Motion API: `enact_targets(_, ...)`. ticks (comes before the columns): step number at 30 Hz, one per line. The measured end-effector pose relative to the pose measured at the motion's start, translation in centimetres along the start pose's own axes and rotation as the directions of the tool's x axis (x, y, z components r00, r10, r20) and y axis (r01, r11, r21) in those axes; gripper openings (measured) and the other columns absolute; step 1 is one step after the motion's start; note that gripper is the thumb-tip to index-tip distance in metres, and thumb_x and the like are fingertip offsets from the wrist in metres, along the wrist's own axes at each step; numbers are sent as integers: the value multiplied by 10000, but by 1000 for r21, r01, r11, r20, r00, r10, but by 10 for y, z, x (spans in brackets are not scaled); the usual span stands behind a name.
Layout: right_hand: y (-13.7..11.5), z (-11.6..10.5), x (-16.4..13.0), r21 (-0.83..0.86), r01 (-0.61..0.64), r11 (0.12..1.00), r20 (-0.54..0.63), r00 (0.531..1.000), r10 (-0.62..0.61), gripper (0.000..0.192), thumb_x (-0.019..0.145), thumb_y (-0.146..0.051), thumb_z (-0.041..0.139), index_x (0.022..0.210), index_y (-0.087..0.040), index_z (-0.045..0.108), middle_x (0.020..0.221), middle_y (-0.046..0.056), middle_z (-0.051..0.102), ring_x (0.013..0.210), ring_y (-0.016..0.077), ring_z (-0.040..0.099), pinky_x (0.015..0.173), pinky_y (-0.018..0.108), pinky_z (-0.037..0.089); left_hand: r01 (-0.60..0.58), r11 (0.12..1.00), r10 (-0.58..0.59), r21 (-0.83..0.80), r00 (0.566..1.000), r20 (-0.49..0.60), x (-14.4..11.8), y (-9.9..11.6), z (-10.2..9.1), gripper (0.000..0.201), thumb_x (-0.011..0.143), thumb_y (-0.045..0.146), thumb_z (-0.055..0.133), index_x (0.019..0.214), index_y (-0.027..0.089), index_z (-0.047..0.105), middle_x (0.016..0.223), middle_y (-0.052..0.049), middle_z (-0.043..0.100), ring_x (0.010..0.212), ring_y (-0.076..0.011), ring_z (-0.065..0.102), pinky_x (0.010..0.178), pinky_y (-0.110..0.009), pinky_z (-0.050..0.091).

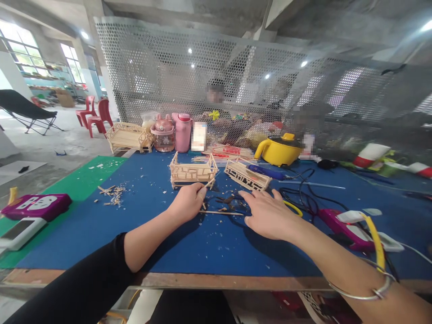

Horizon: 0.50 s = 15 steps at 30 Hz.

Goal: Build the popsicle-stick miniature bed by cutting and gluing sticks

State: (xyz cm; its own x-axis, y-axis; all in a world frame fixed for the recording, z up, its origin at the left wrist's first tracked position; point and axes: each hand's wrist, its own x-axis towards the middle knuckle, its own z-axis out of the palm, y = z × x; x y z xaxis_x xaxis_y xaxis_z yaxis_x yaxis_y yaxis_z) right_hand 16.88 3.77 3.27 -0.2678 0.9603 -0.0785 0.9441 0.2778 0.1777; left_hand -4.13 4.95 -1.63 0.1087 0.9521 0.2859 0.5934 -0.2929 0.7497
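Left hand (pixel 189 202) curled on a thin wooden stick (pixel 207 184), pinched at the fingertips just in front of a small stick-built frame (pixel 192 171). Right hand (pixel 268 213) open, palm down, fingers spread over dark scraps (pixel 227 200) on the blue mat (pixel 101 225); a long stick (pixel 221 212) flat between both hands. Beyond, a second wooden model (pixel 247 175) tilted beside a blue tool (pixel 266 171). Further back, yellow pot (pixel 280 149), pink bottle (pixel 182 132). Far left, purple power strip (pixel 36 206). Behind the mesh screen (pixel 151 67), people seated.
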Motion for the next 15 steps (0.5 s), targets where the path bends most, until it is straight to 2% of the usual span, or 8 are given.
enact_targets(3,6,-3,-1,142,-52,988,88,995,40,649,755,-302,459,1385,-177,363,1360,155,459,1245,339,412,992,505,286,44,983,-40,-177,999,24,-5,8,0,348,886,394,347,923,181,619,673,-1,590,597,-139,505,572,-239,369)
enact_targets(6,6,-4,-2,314,-10,949,69,998,-13,620,738,-287,474,1349,-198,414,1338,124,496,1191,305,479,936,421,367,48,949,-27,-311,997,71,-10,12,3,350,883,419,358,953,177,601,639,21,547,554,-117,462,548,-228,361)
enact_targets(10,3,-5,-2,504,84,860,13,994,-105,590,718,-248,483,1306,-213,458,1292,79,544,1137,254,519,893,331,400,48,900,-2,-434,994,106,-11,10,8,361,877,452,372,961,173,586,608,34,517,502,-98,402,502,-220,332)
enact_targets(15,1,-5,0,592,102,799,-5,992,-123,584,687,-207,490,1271,-219,485,1223,57,591,1103,247,529,870,310,407,48,853,7,-520,995,104,-10,9,9,361,874,467,386,958,173,577,594,43,495,478,-82,366,489,-210,315)
